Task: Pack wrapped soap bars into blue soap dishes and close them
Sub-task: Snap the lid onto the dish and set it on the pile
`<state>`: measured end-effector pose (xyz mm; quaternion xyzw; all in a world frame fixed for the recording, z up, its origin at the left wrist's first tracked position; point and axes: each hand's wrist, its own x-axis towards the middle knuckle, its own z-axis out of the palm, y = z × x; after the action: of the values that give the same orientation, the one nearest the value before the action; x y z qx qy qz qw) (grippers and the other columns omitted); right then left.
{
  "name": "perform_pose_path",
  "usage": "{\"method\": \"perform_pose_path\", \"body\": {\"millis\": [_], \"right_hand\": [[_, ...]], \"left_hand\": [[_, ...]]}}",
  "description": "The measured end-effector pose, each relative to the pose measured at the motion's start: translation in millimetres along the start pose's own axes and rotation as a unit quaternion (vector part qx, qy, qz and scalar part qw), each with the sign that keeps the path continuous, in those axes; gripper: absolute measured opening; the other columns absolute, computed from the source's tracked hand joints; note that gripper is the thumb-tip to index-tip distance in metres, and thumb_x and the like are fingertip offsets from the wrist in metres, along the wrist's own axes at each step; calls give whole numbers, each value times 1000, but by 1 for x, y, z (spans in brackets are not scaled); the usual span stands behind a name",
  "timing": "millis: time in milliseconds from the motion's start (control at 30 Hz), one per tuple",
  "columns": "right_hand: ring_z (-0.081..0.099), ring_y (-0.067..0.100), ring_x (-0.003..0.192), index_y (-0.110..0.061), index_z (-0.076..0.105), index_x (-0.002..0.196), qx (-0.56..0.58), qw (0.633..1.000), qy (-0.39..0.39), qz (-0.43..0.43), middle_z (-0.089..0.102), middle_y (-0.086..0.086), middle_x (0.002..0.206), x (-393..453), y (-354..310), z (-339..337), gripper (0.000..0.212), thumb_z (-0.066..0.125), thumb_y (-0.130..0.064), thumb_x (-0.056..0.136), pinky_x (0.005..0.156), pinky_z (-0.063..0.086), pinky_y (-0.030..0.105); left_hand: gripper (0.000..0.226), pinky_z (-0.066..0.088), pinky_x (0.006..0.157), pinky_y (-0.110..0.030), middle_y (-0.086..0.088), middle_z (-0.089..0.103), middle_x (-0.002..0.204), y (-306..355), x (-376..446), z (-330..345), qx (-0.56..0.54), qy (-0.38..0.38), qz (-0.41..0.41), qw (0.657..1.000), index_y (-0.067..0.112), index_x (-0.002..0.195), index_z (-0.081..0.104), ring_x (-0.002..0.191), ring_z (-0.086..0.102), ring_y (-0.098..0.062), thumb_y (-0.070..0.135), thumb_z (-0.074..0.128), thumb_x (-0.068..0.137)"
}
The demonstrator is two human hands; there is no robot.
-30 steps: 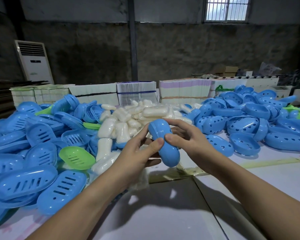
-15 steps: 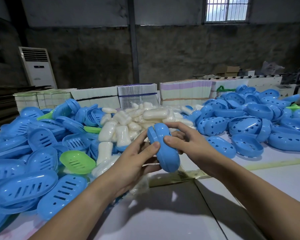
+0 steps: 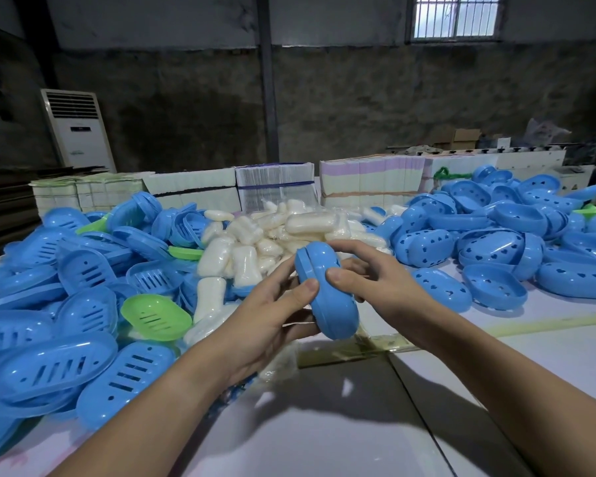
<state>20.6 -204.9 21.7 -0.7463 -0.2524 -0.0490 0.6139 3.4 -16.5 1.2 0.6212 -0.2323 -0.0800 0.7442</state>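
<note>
Misalignment worries me: left hand (image 3: 272, 304) and right hand (image 3: 369, 280) both grip the blue soap dish (image 3: 327, 290), seam showing; uneven squeezing could leave it unlatched.

Both forearms reaching fwd, left hand (image 3: 272, 304) & right hand (image 3: 369, 275) fingers curled, thumbs pressing inward

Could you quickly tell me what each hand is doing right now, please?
Left hand: grips the closed blue soap dish, thumb on its side.
Right hand: grips the same dish from the other side.
</note>
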Motion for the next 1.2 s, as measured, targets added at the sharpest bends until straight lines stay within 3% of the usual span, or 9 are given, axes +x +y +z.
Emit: {"method": "perform_pose_path", "body": {"millis": [233,400,600,700,800,867,967,1067,1200], "right_hand": [[64,18,107,-18,58,130,-23,1000,-9,3,68,12,112,-1,3,2,62,74,-39,74,99,50,39],[64,14,106,-21,59,129,-15,1000,-4,-19,69,-1,110,0,5,4,54,67,-33,77,91,53,30],[63,14,115,-36,57,128,-15,999,-22,-25,68,4,120,2,7,5,47,65,-35,82,101,49,38],[58,8,122,-49,51,134,-35,996,-79,8,61,-7,134,2,3,-7,64,74,-45,75,105,48,37],[56,2,122,-56,45,138,-72,988,-135,25,59,-16,135,0,-4,-18,75,79,-45,71,99,48,23],[59,-5,111,-59,45,135,-112,988,-106,23,63,-24,123,-1,-8,-22,74,80,-46,72,87,48,13],[60,-7,95,-63,44,132,-190,981,-36,28,62,-22,110,-9,-13,-36,76,80,-53,66,72,48,10],[62,2,84,-59,48,124,-239,964,75,86,58,-13,107,-26,-16,-79,71,82,-52,62,62,48,16],[59,10,89,-44,45,129,-412,874,149,212,56,-12,99,-62,-13,-163,72,81,-55,68,69,47,27]], "left_hand": [[38,59,80,-32,-4,70,125,-5,1,0,2,8,-1,1000,37,123,69,105,72,-29,31,71,85],[54,60,81,-38,-6,65,133,-5,3,-1,5,46,24,999,28,134,61,106,72,-33,30,72,81],[61,61,76,-42,-8,63,132,-1,2,1,0,97,38,995,29,129,65,88,75,-37,29,79,69],[64,59,88,-53,-10,66,129,-4,1,4,-1,106,37,994,33,125,63,96,71,-49,35,82,64],[59,61,86,-48,-6,68,126,-7,1,7,6,94,27,995,44,119,61,95,72,-45,42,82,64],[57,62,78,-39,3,67,125,-8,1,8,36,84,21,996,56,120,57,91,76,-35,47,80,68],[67,59,80,-41,11,58,128,-9,2,10,73,97,14,993,73,121,40,90,77,-25,59,82,71],[65,60,76,-38,9,59,123,-8,3,9,98,132,43,985,68,120,42,86,77,-23,62,75,64],[42,59,76,-43,4,63,121,-5,4,7,103,150,80,980,64,106,58,85,77,-25,61,66,65]]}}
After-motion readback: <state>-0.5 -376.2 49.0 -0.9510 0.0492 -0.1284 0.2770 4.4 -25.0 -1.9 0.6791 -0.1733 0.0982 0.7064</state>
